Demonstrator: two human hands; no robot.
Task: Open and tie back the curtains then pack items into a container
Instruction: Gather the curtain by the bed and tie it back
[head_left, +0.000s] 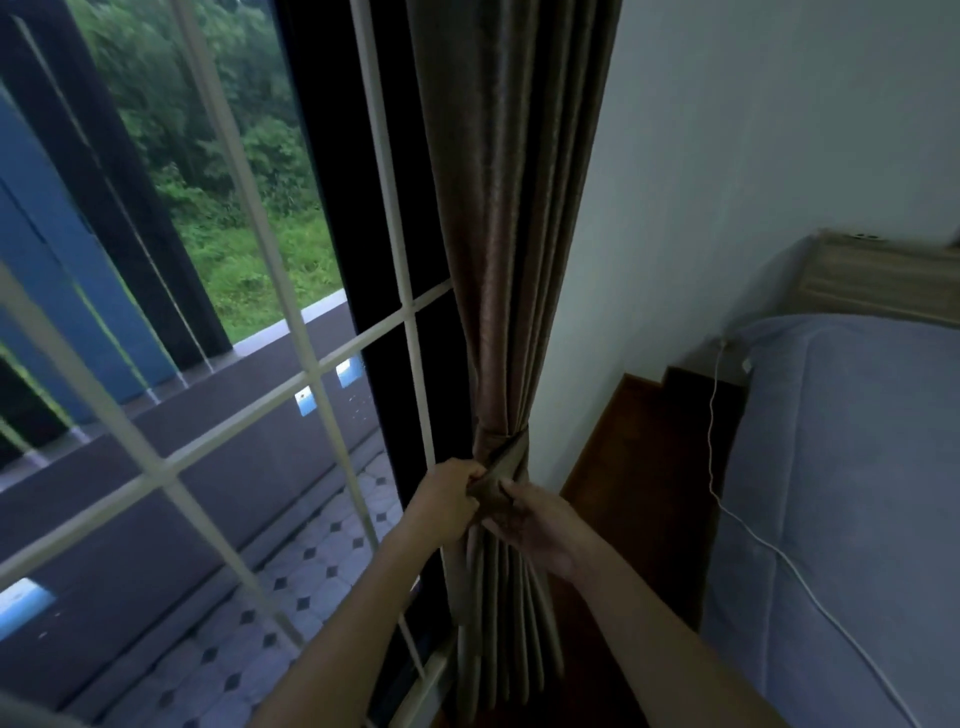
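— Where is the curtain (511, 218)?
— Gathered beside the window (218, 364), cinched by a tie (506, 441) just above your fingers.

— And your hands?
— Your left hand (448, 506) and right hand (535, 525) each pinch the tie's loose ends, fingers (475, 475) clenched on fabric. The bed (841, 467) lies right of them.

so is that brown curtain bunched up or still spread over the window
Bunched up. The brown curtain hangs gathered beside the window, cinched by a tieback band that the left hand and right hand pinch.
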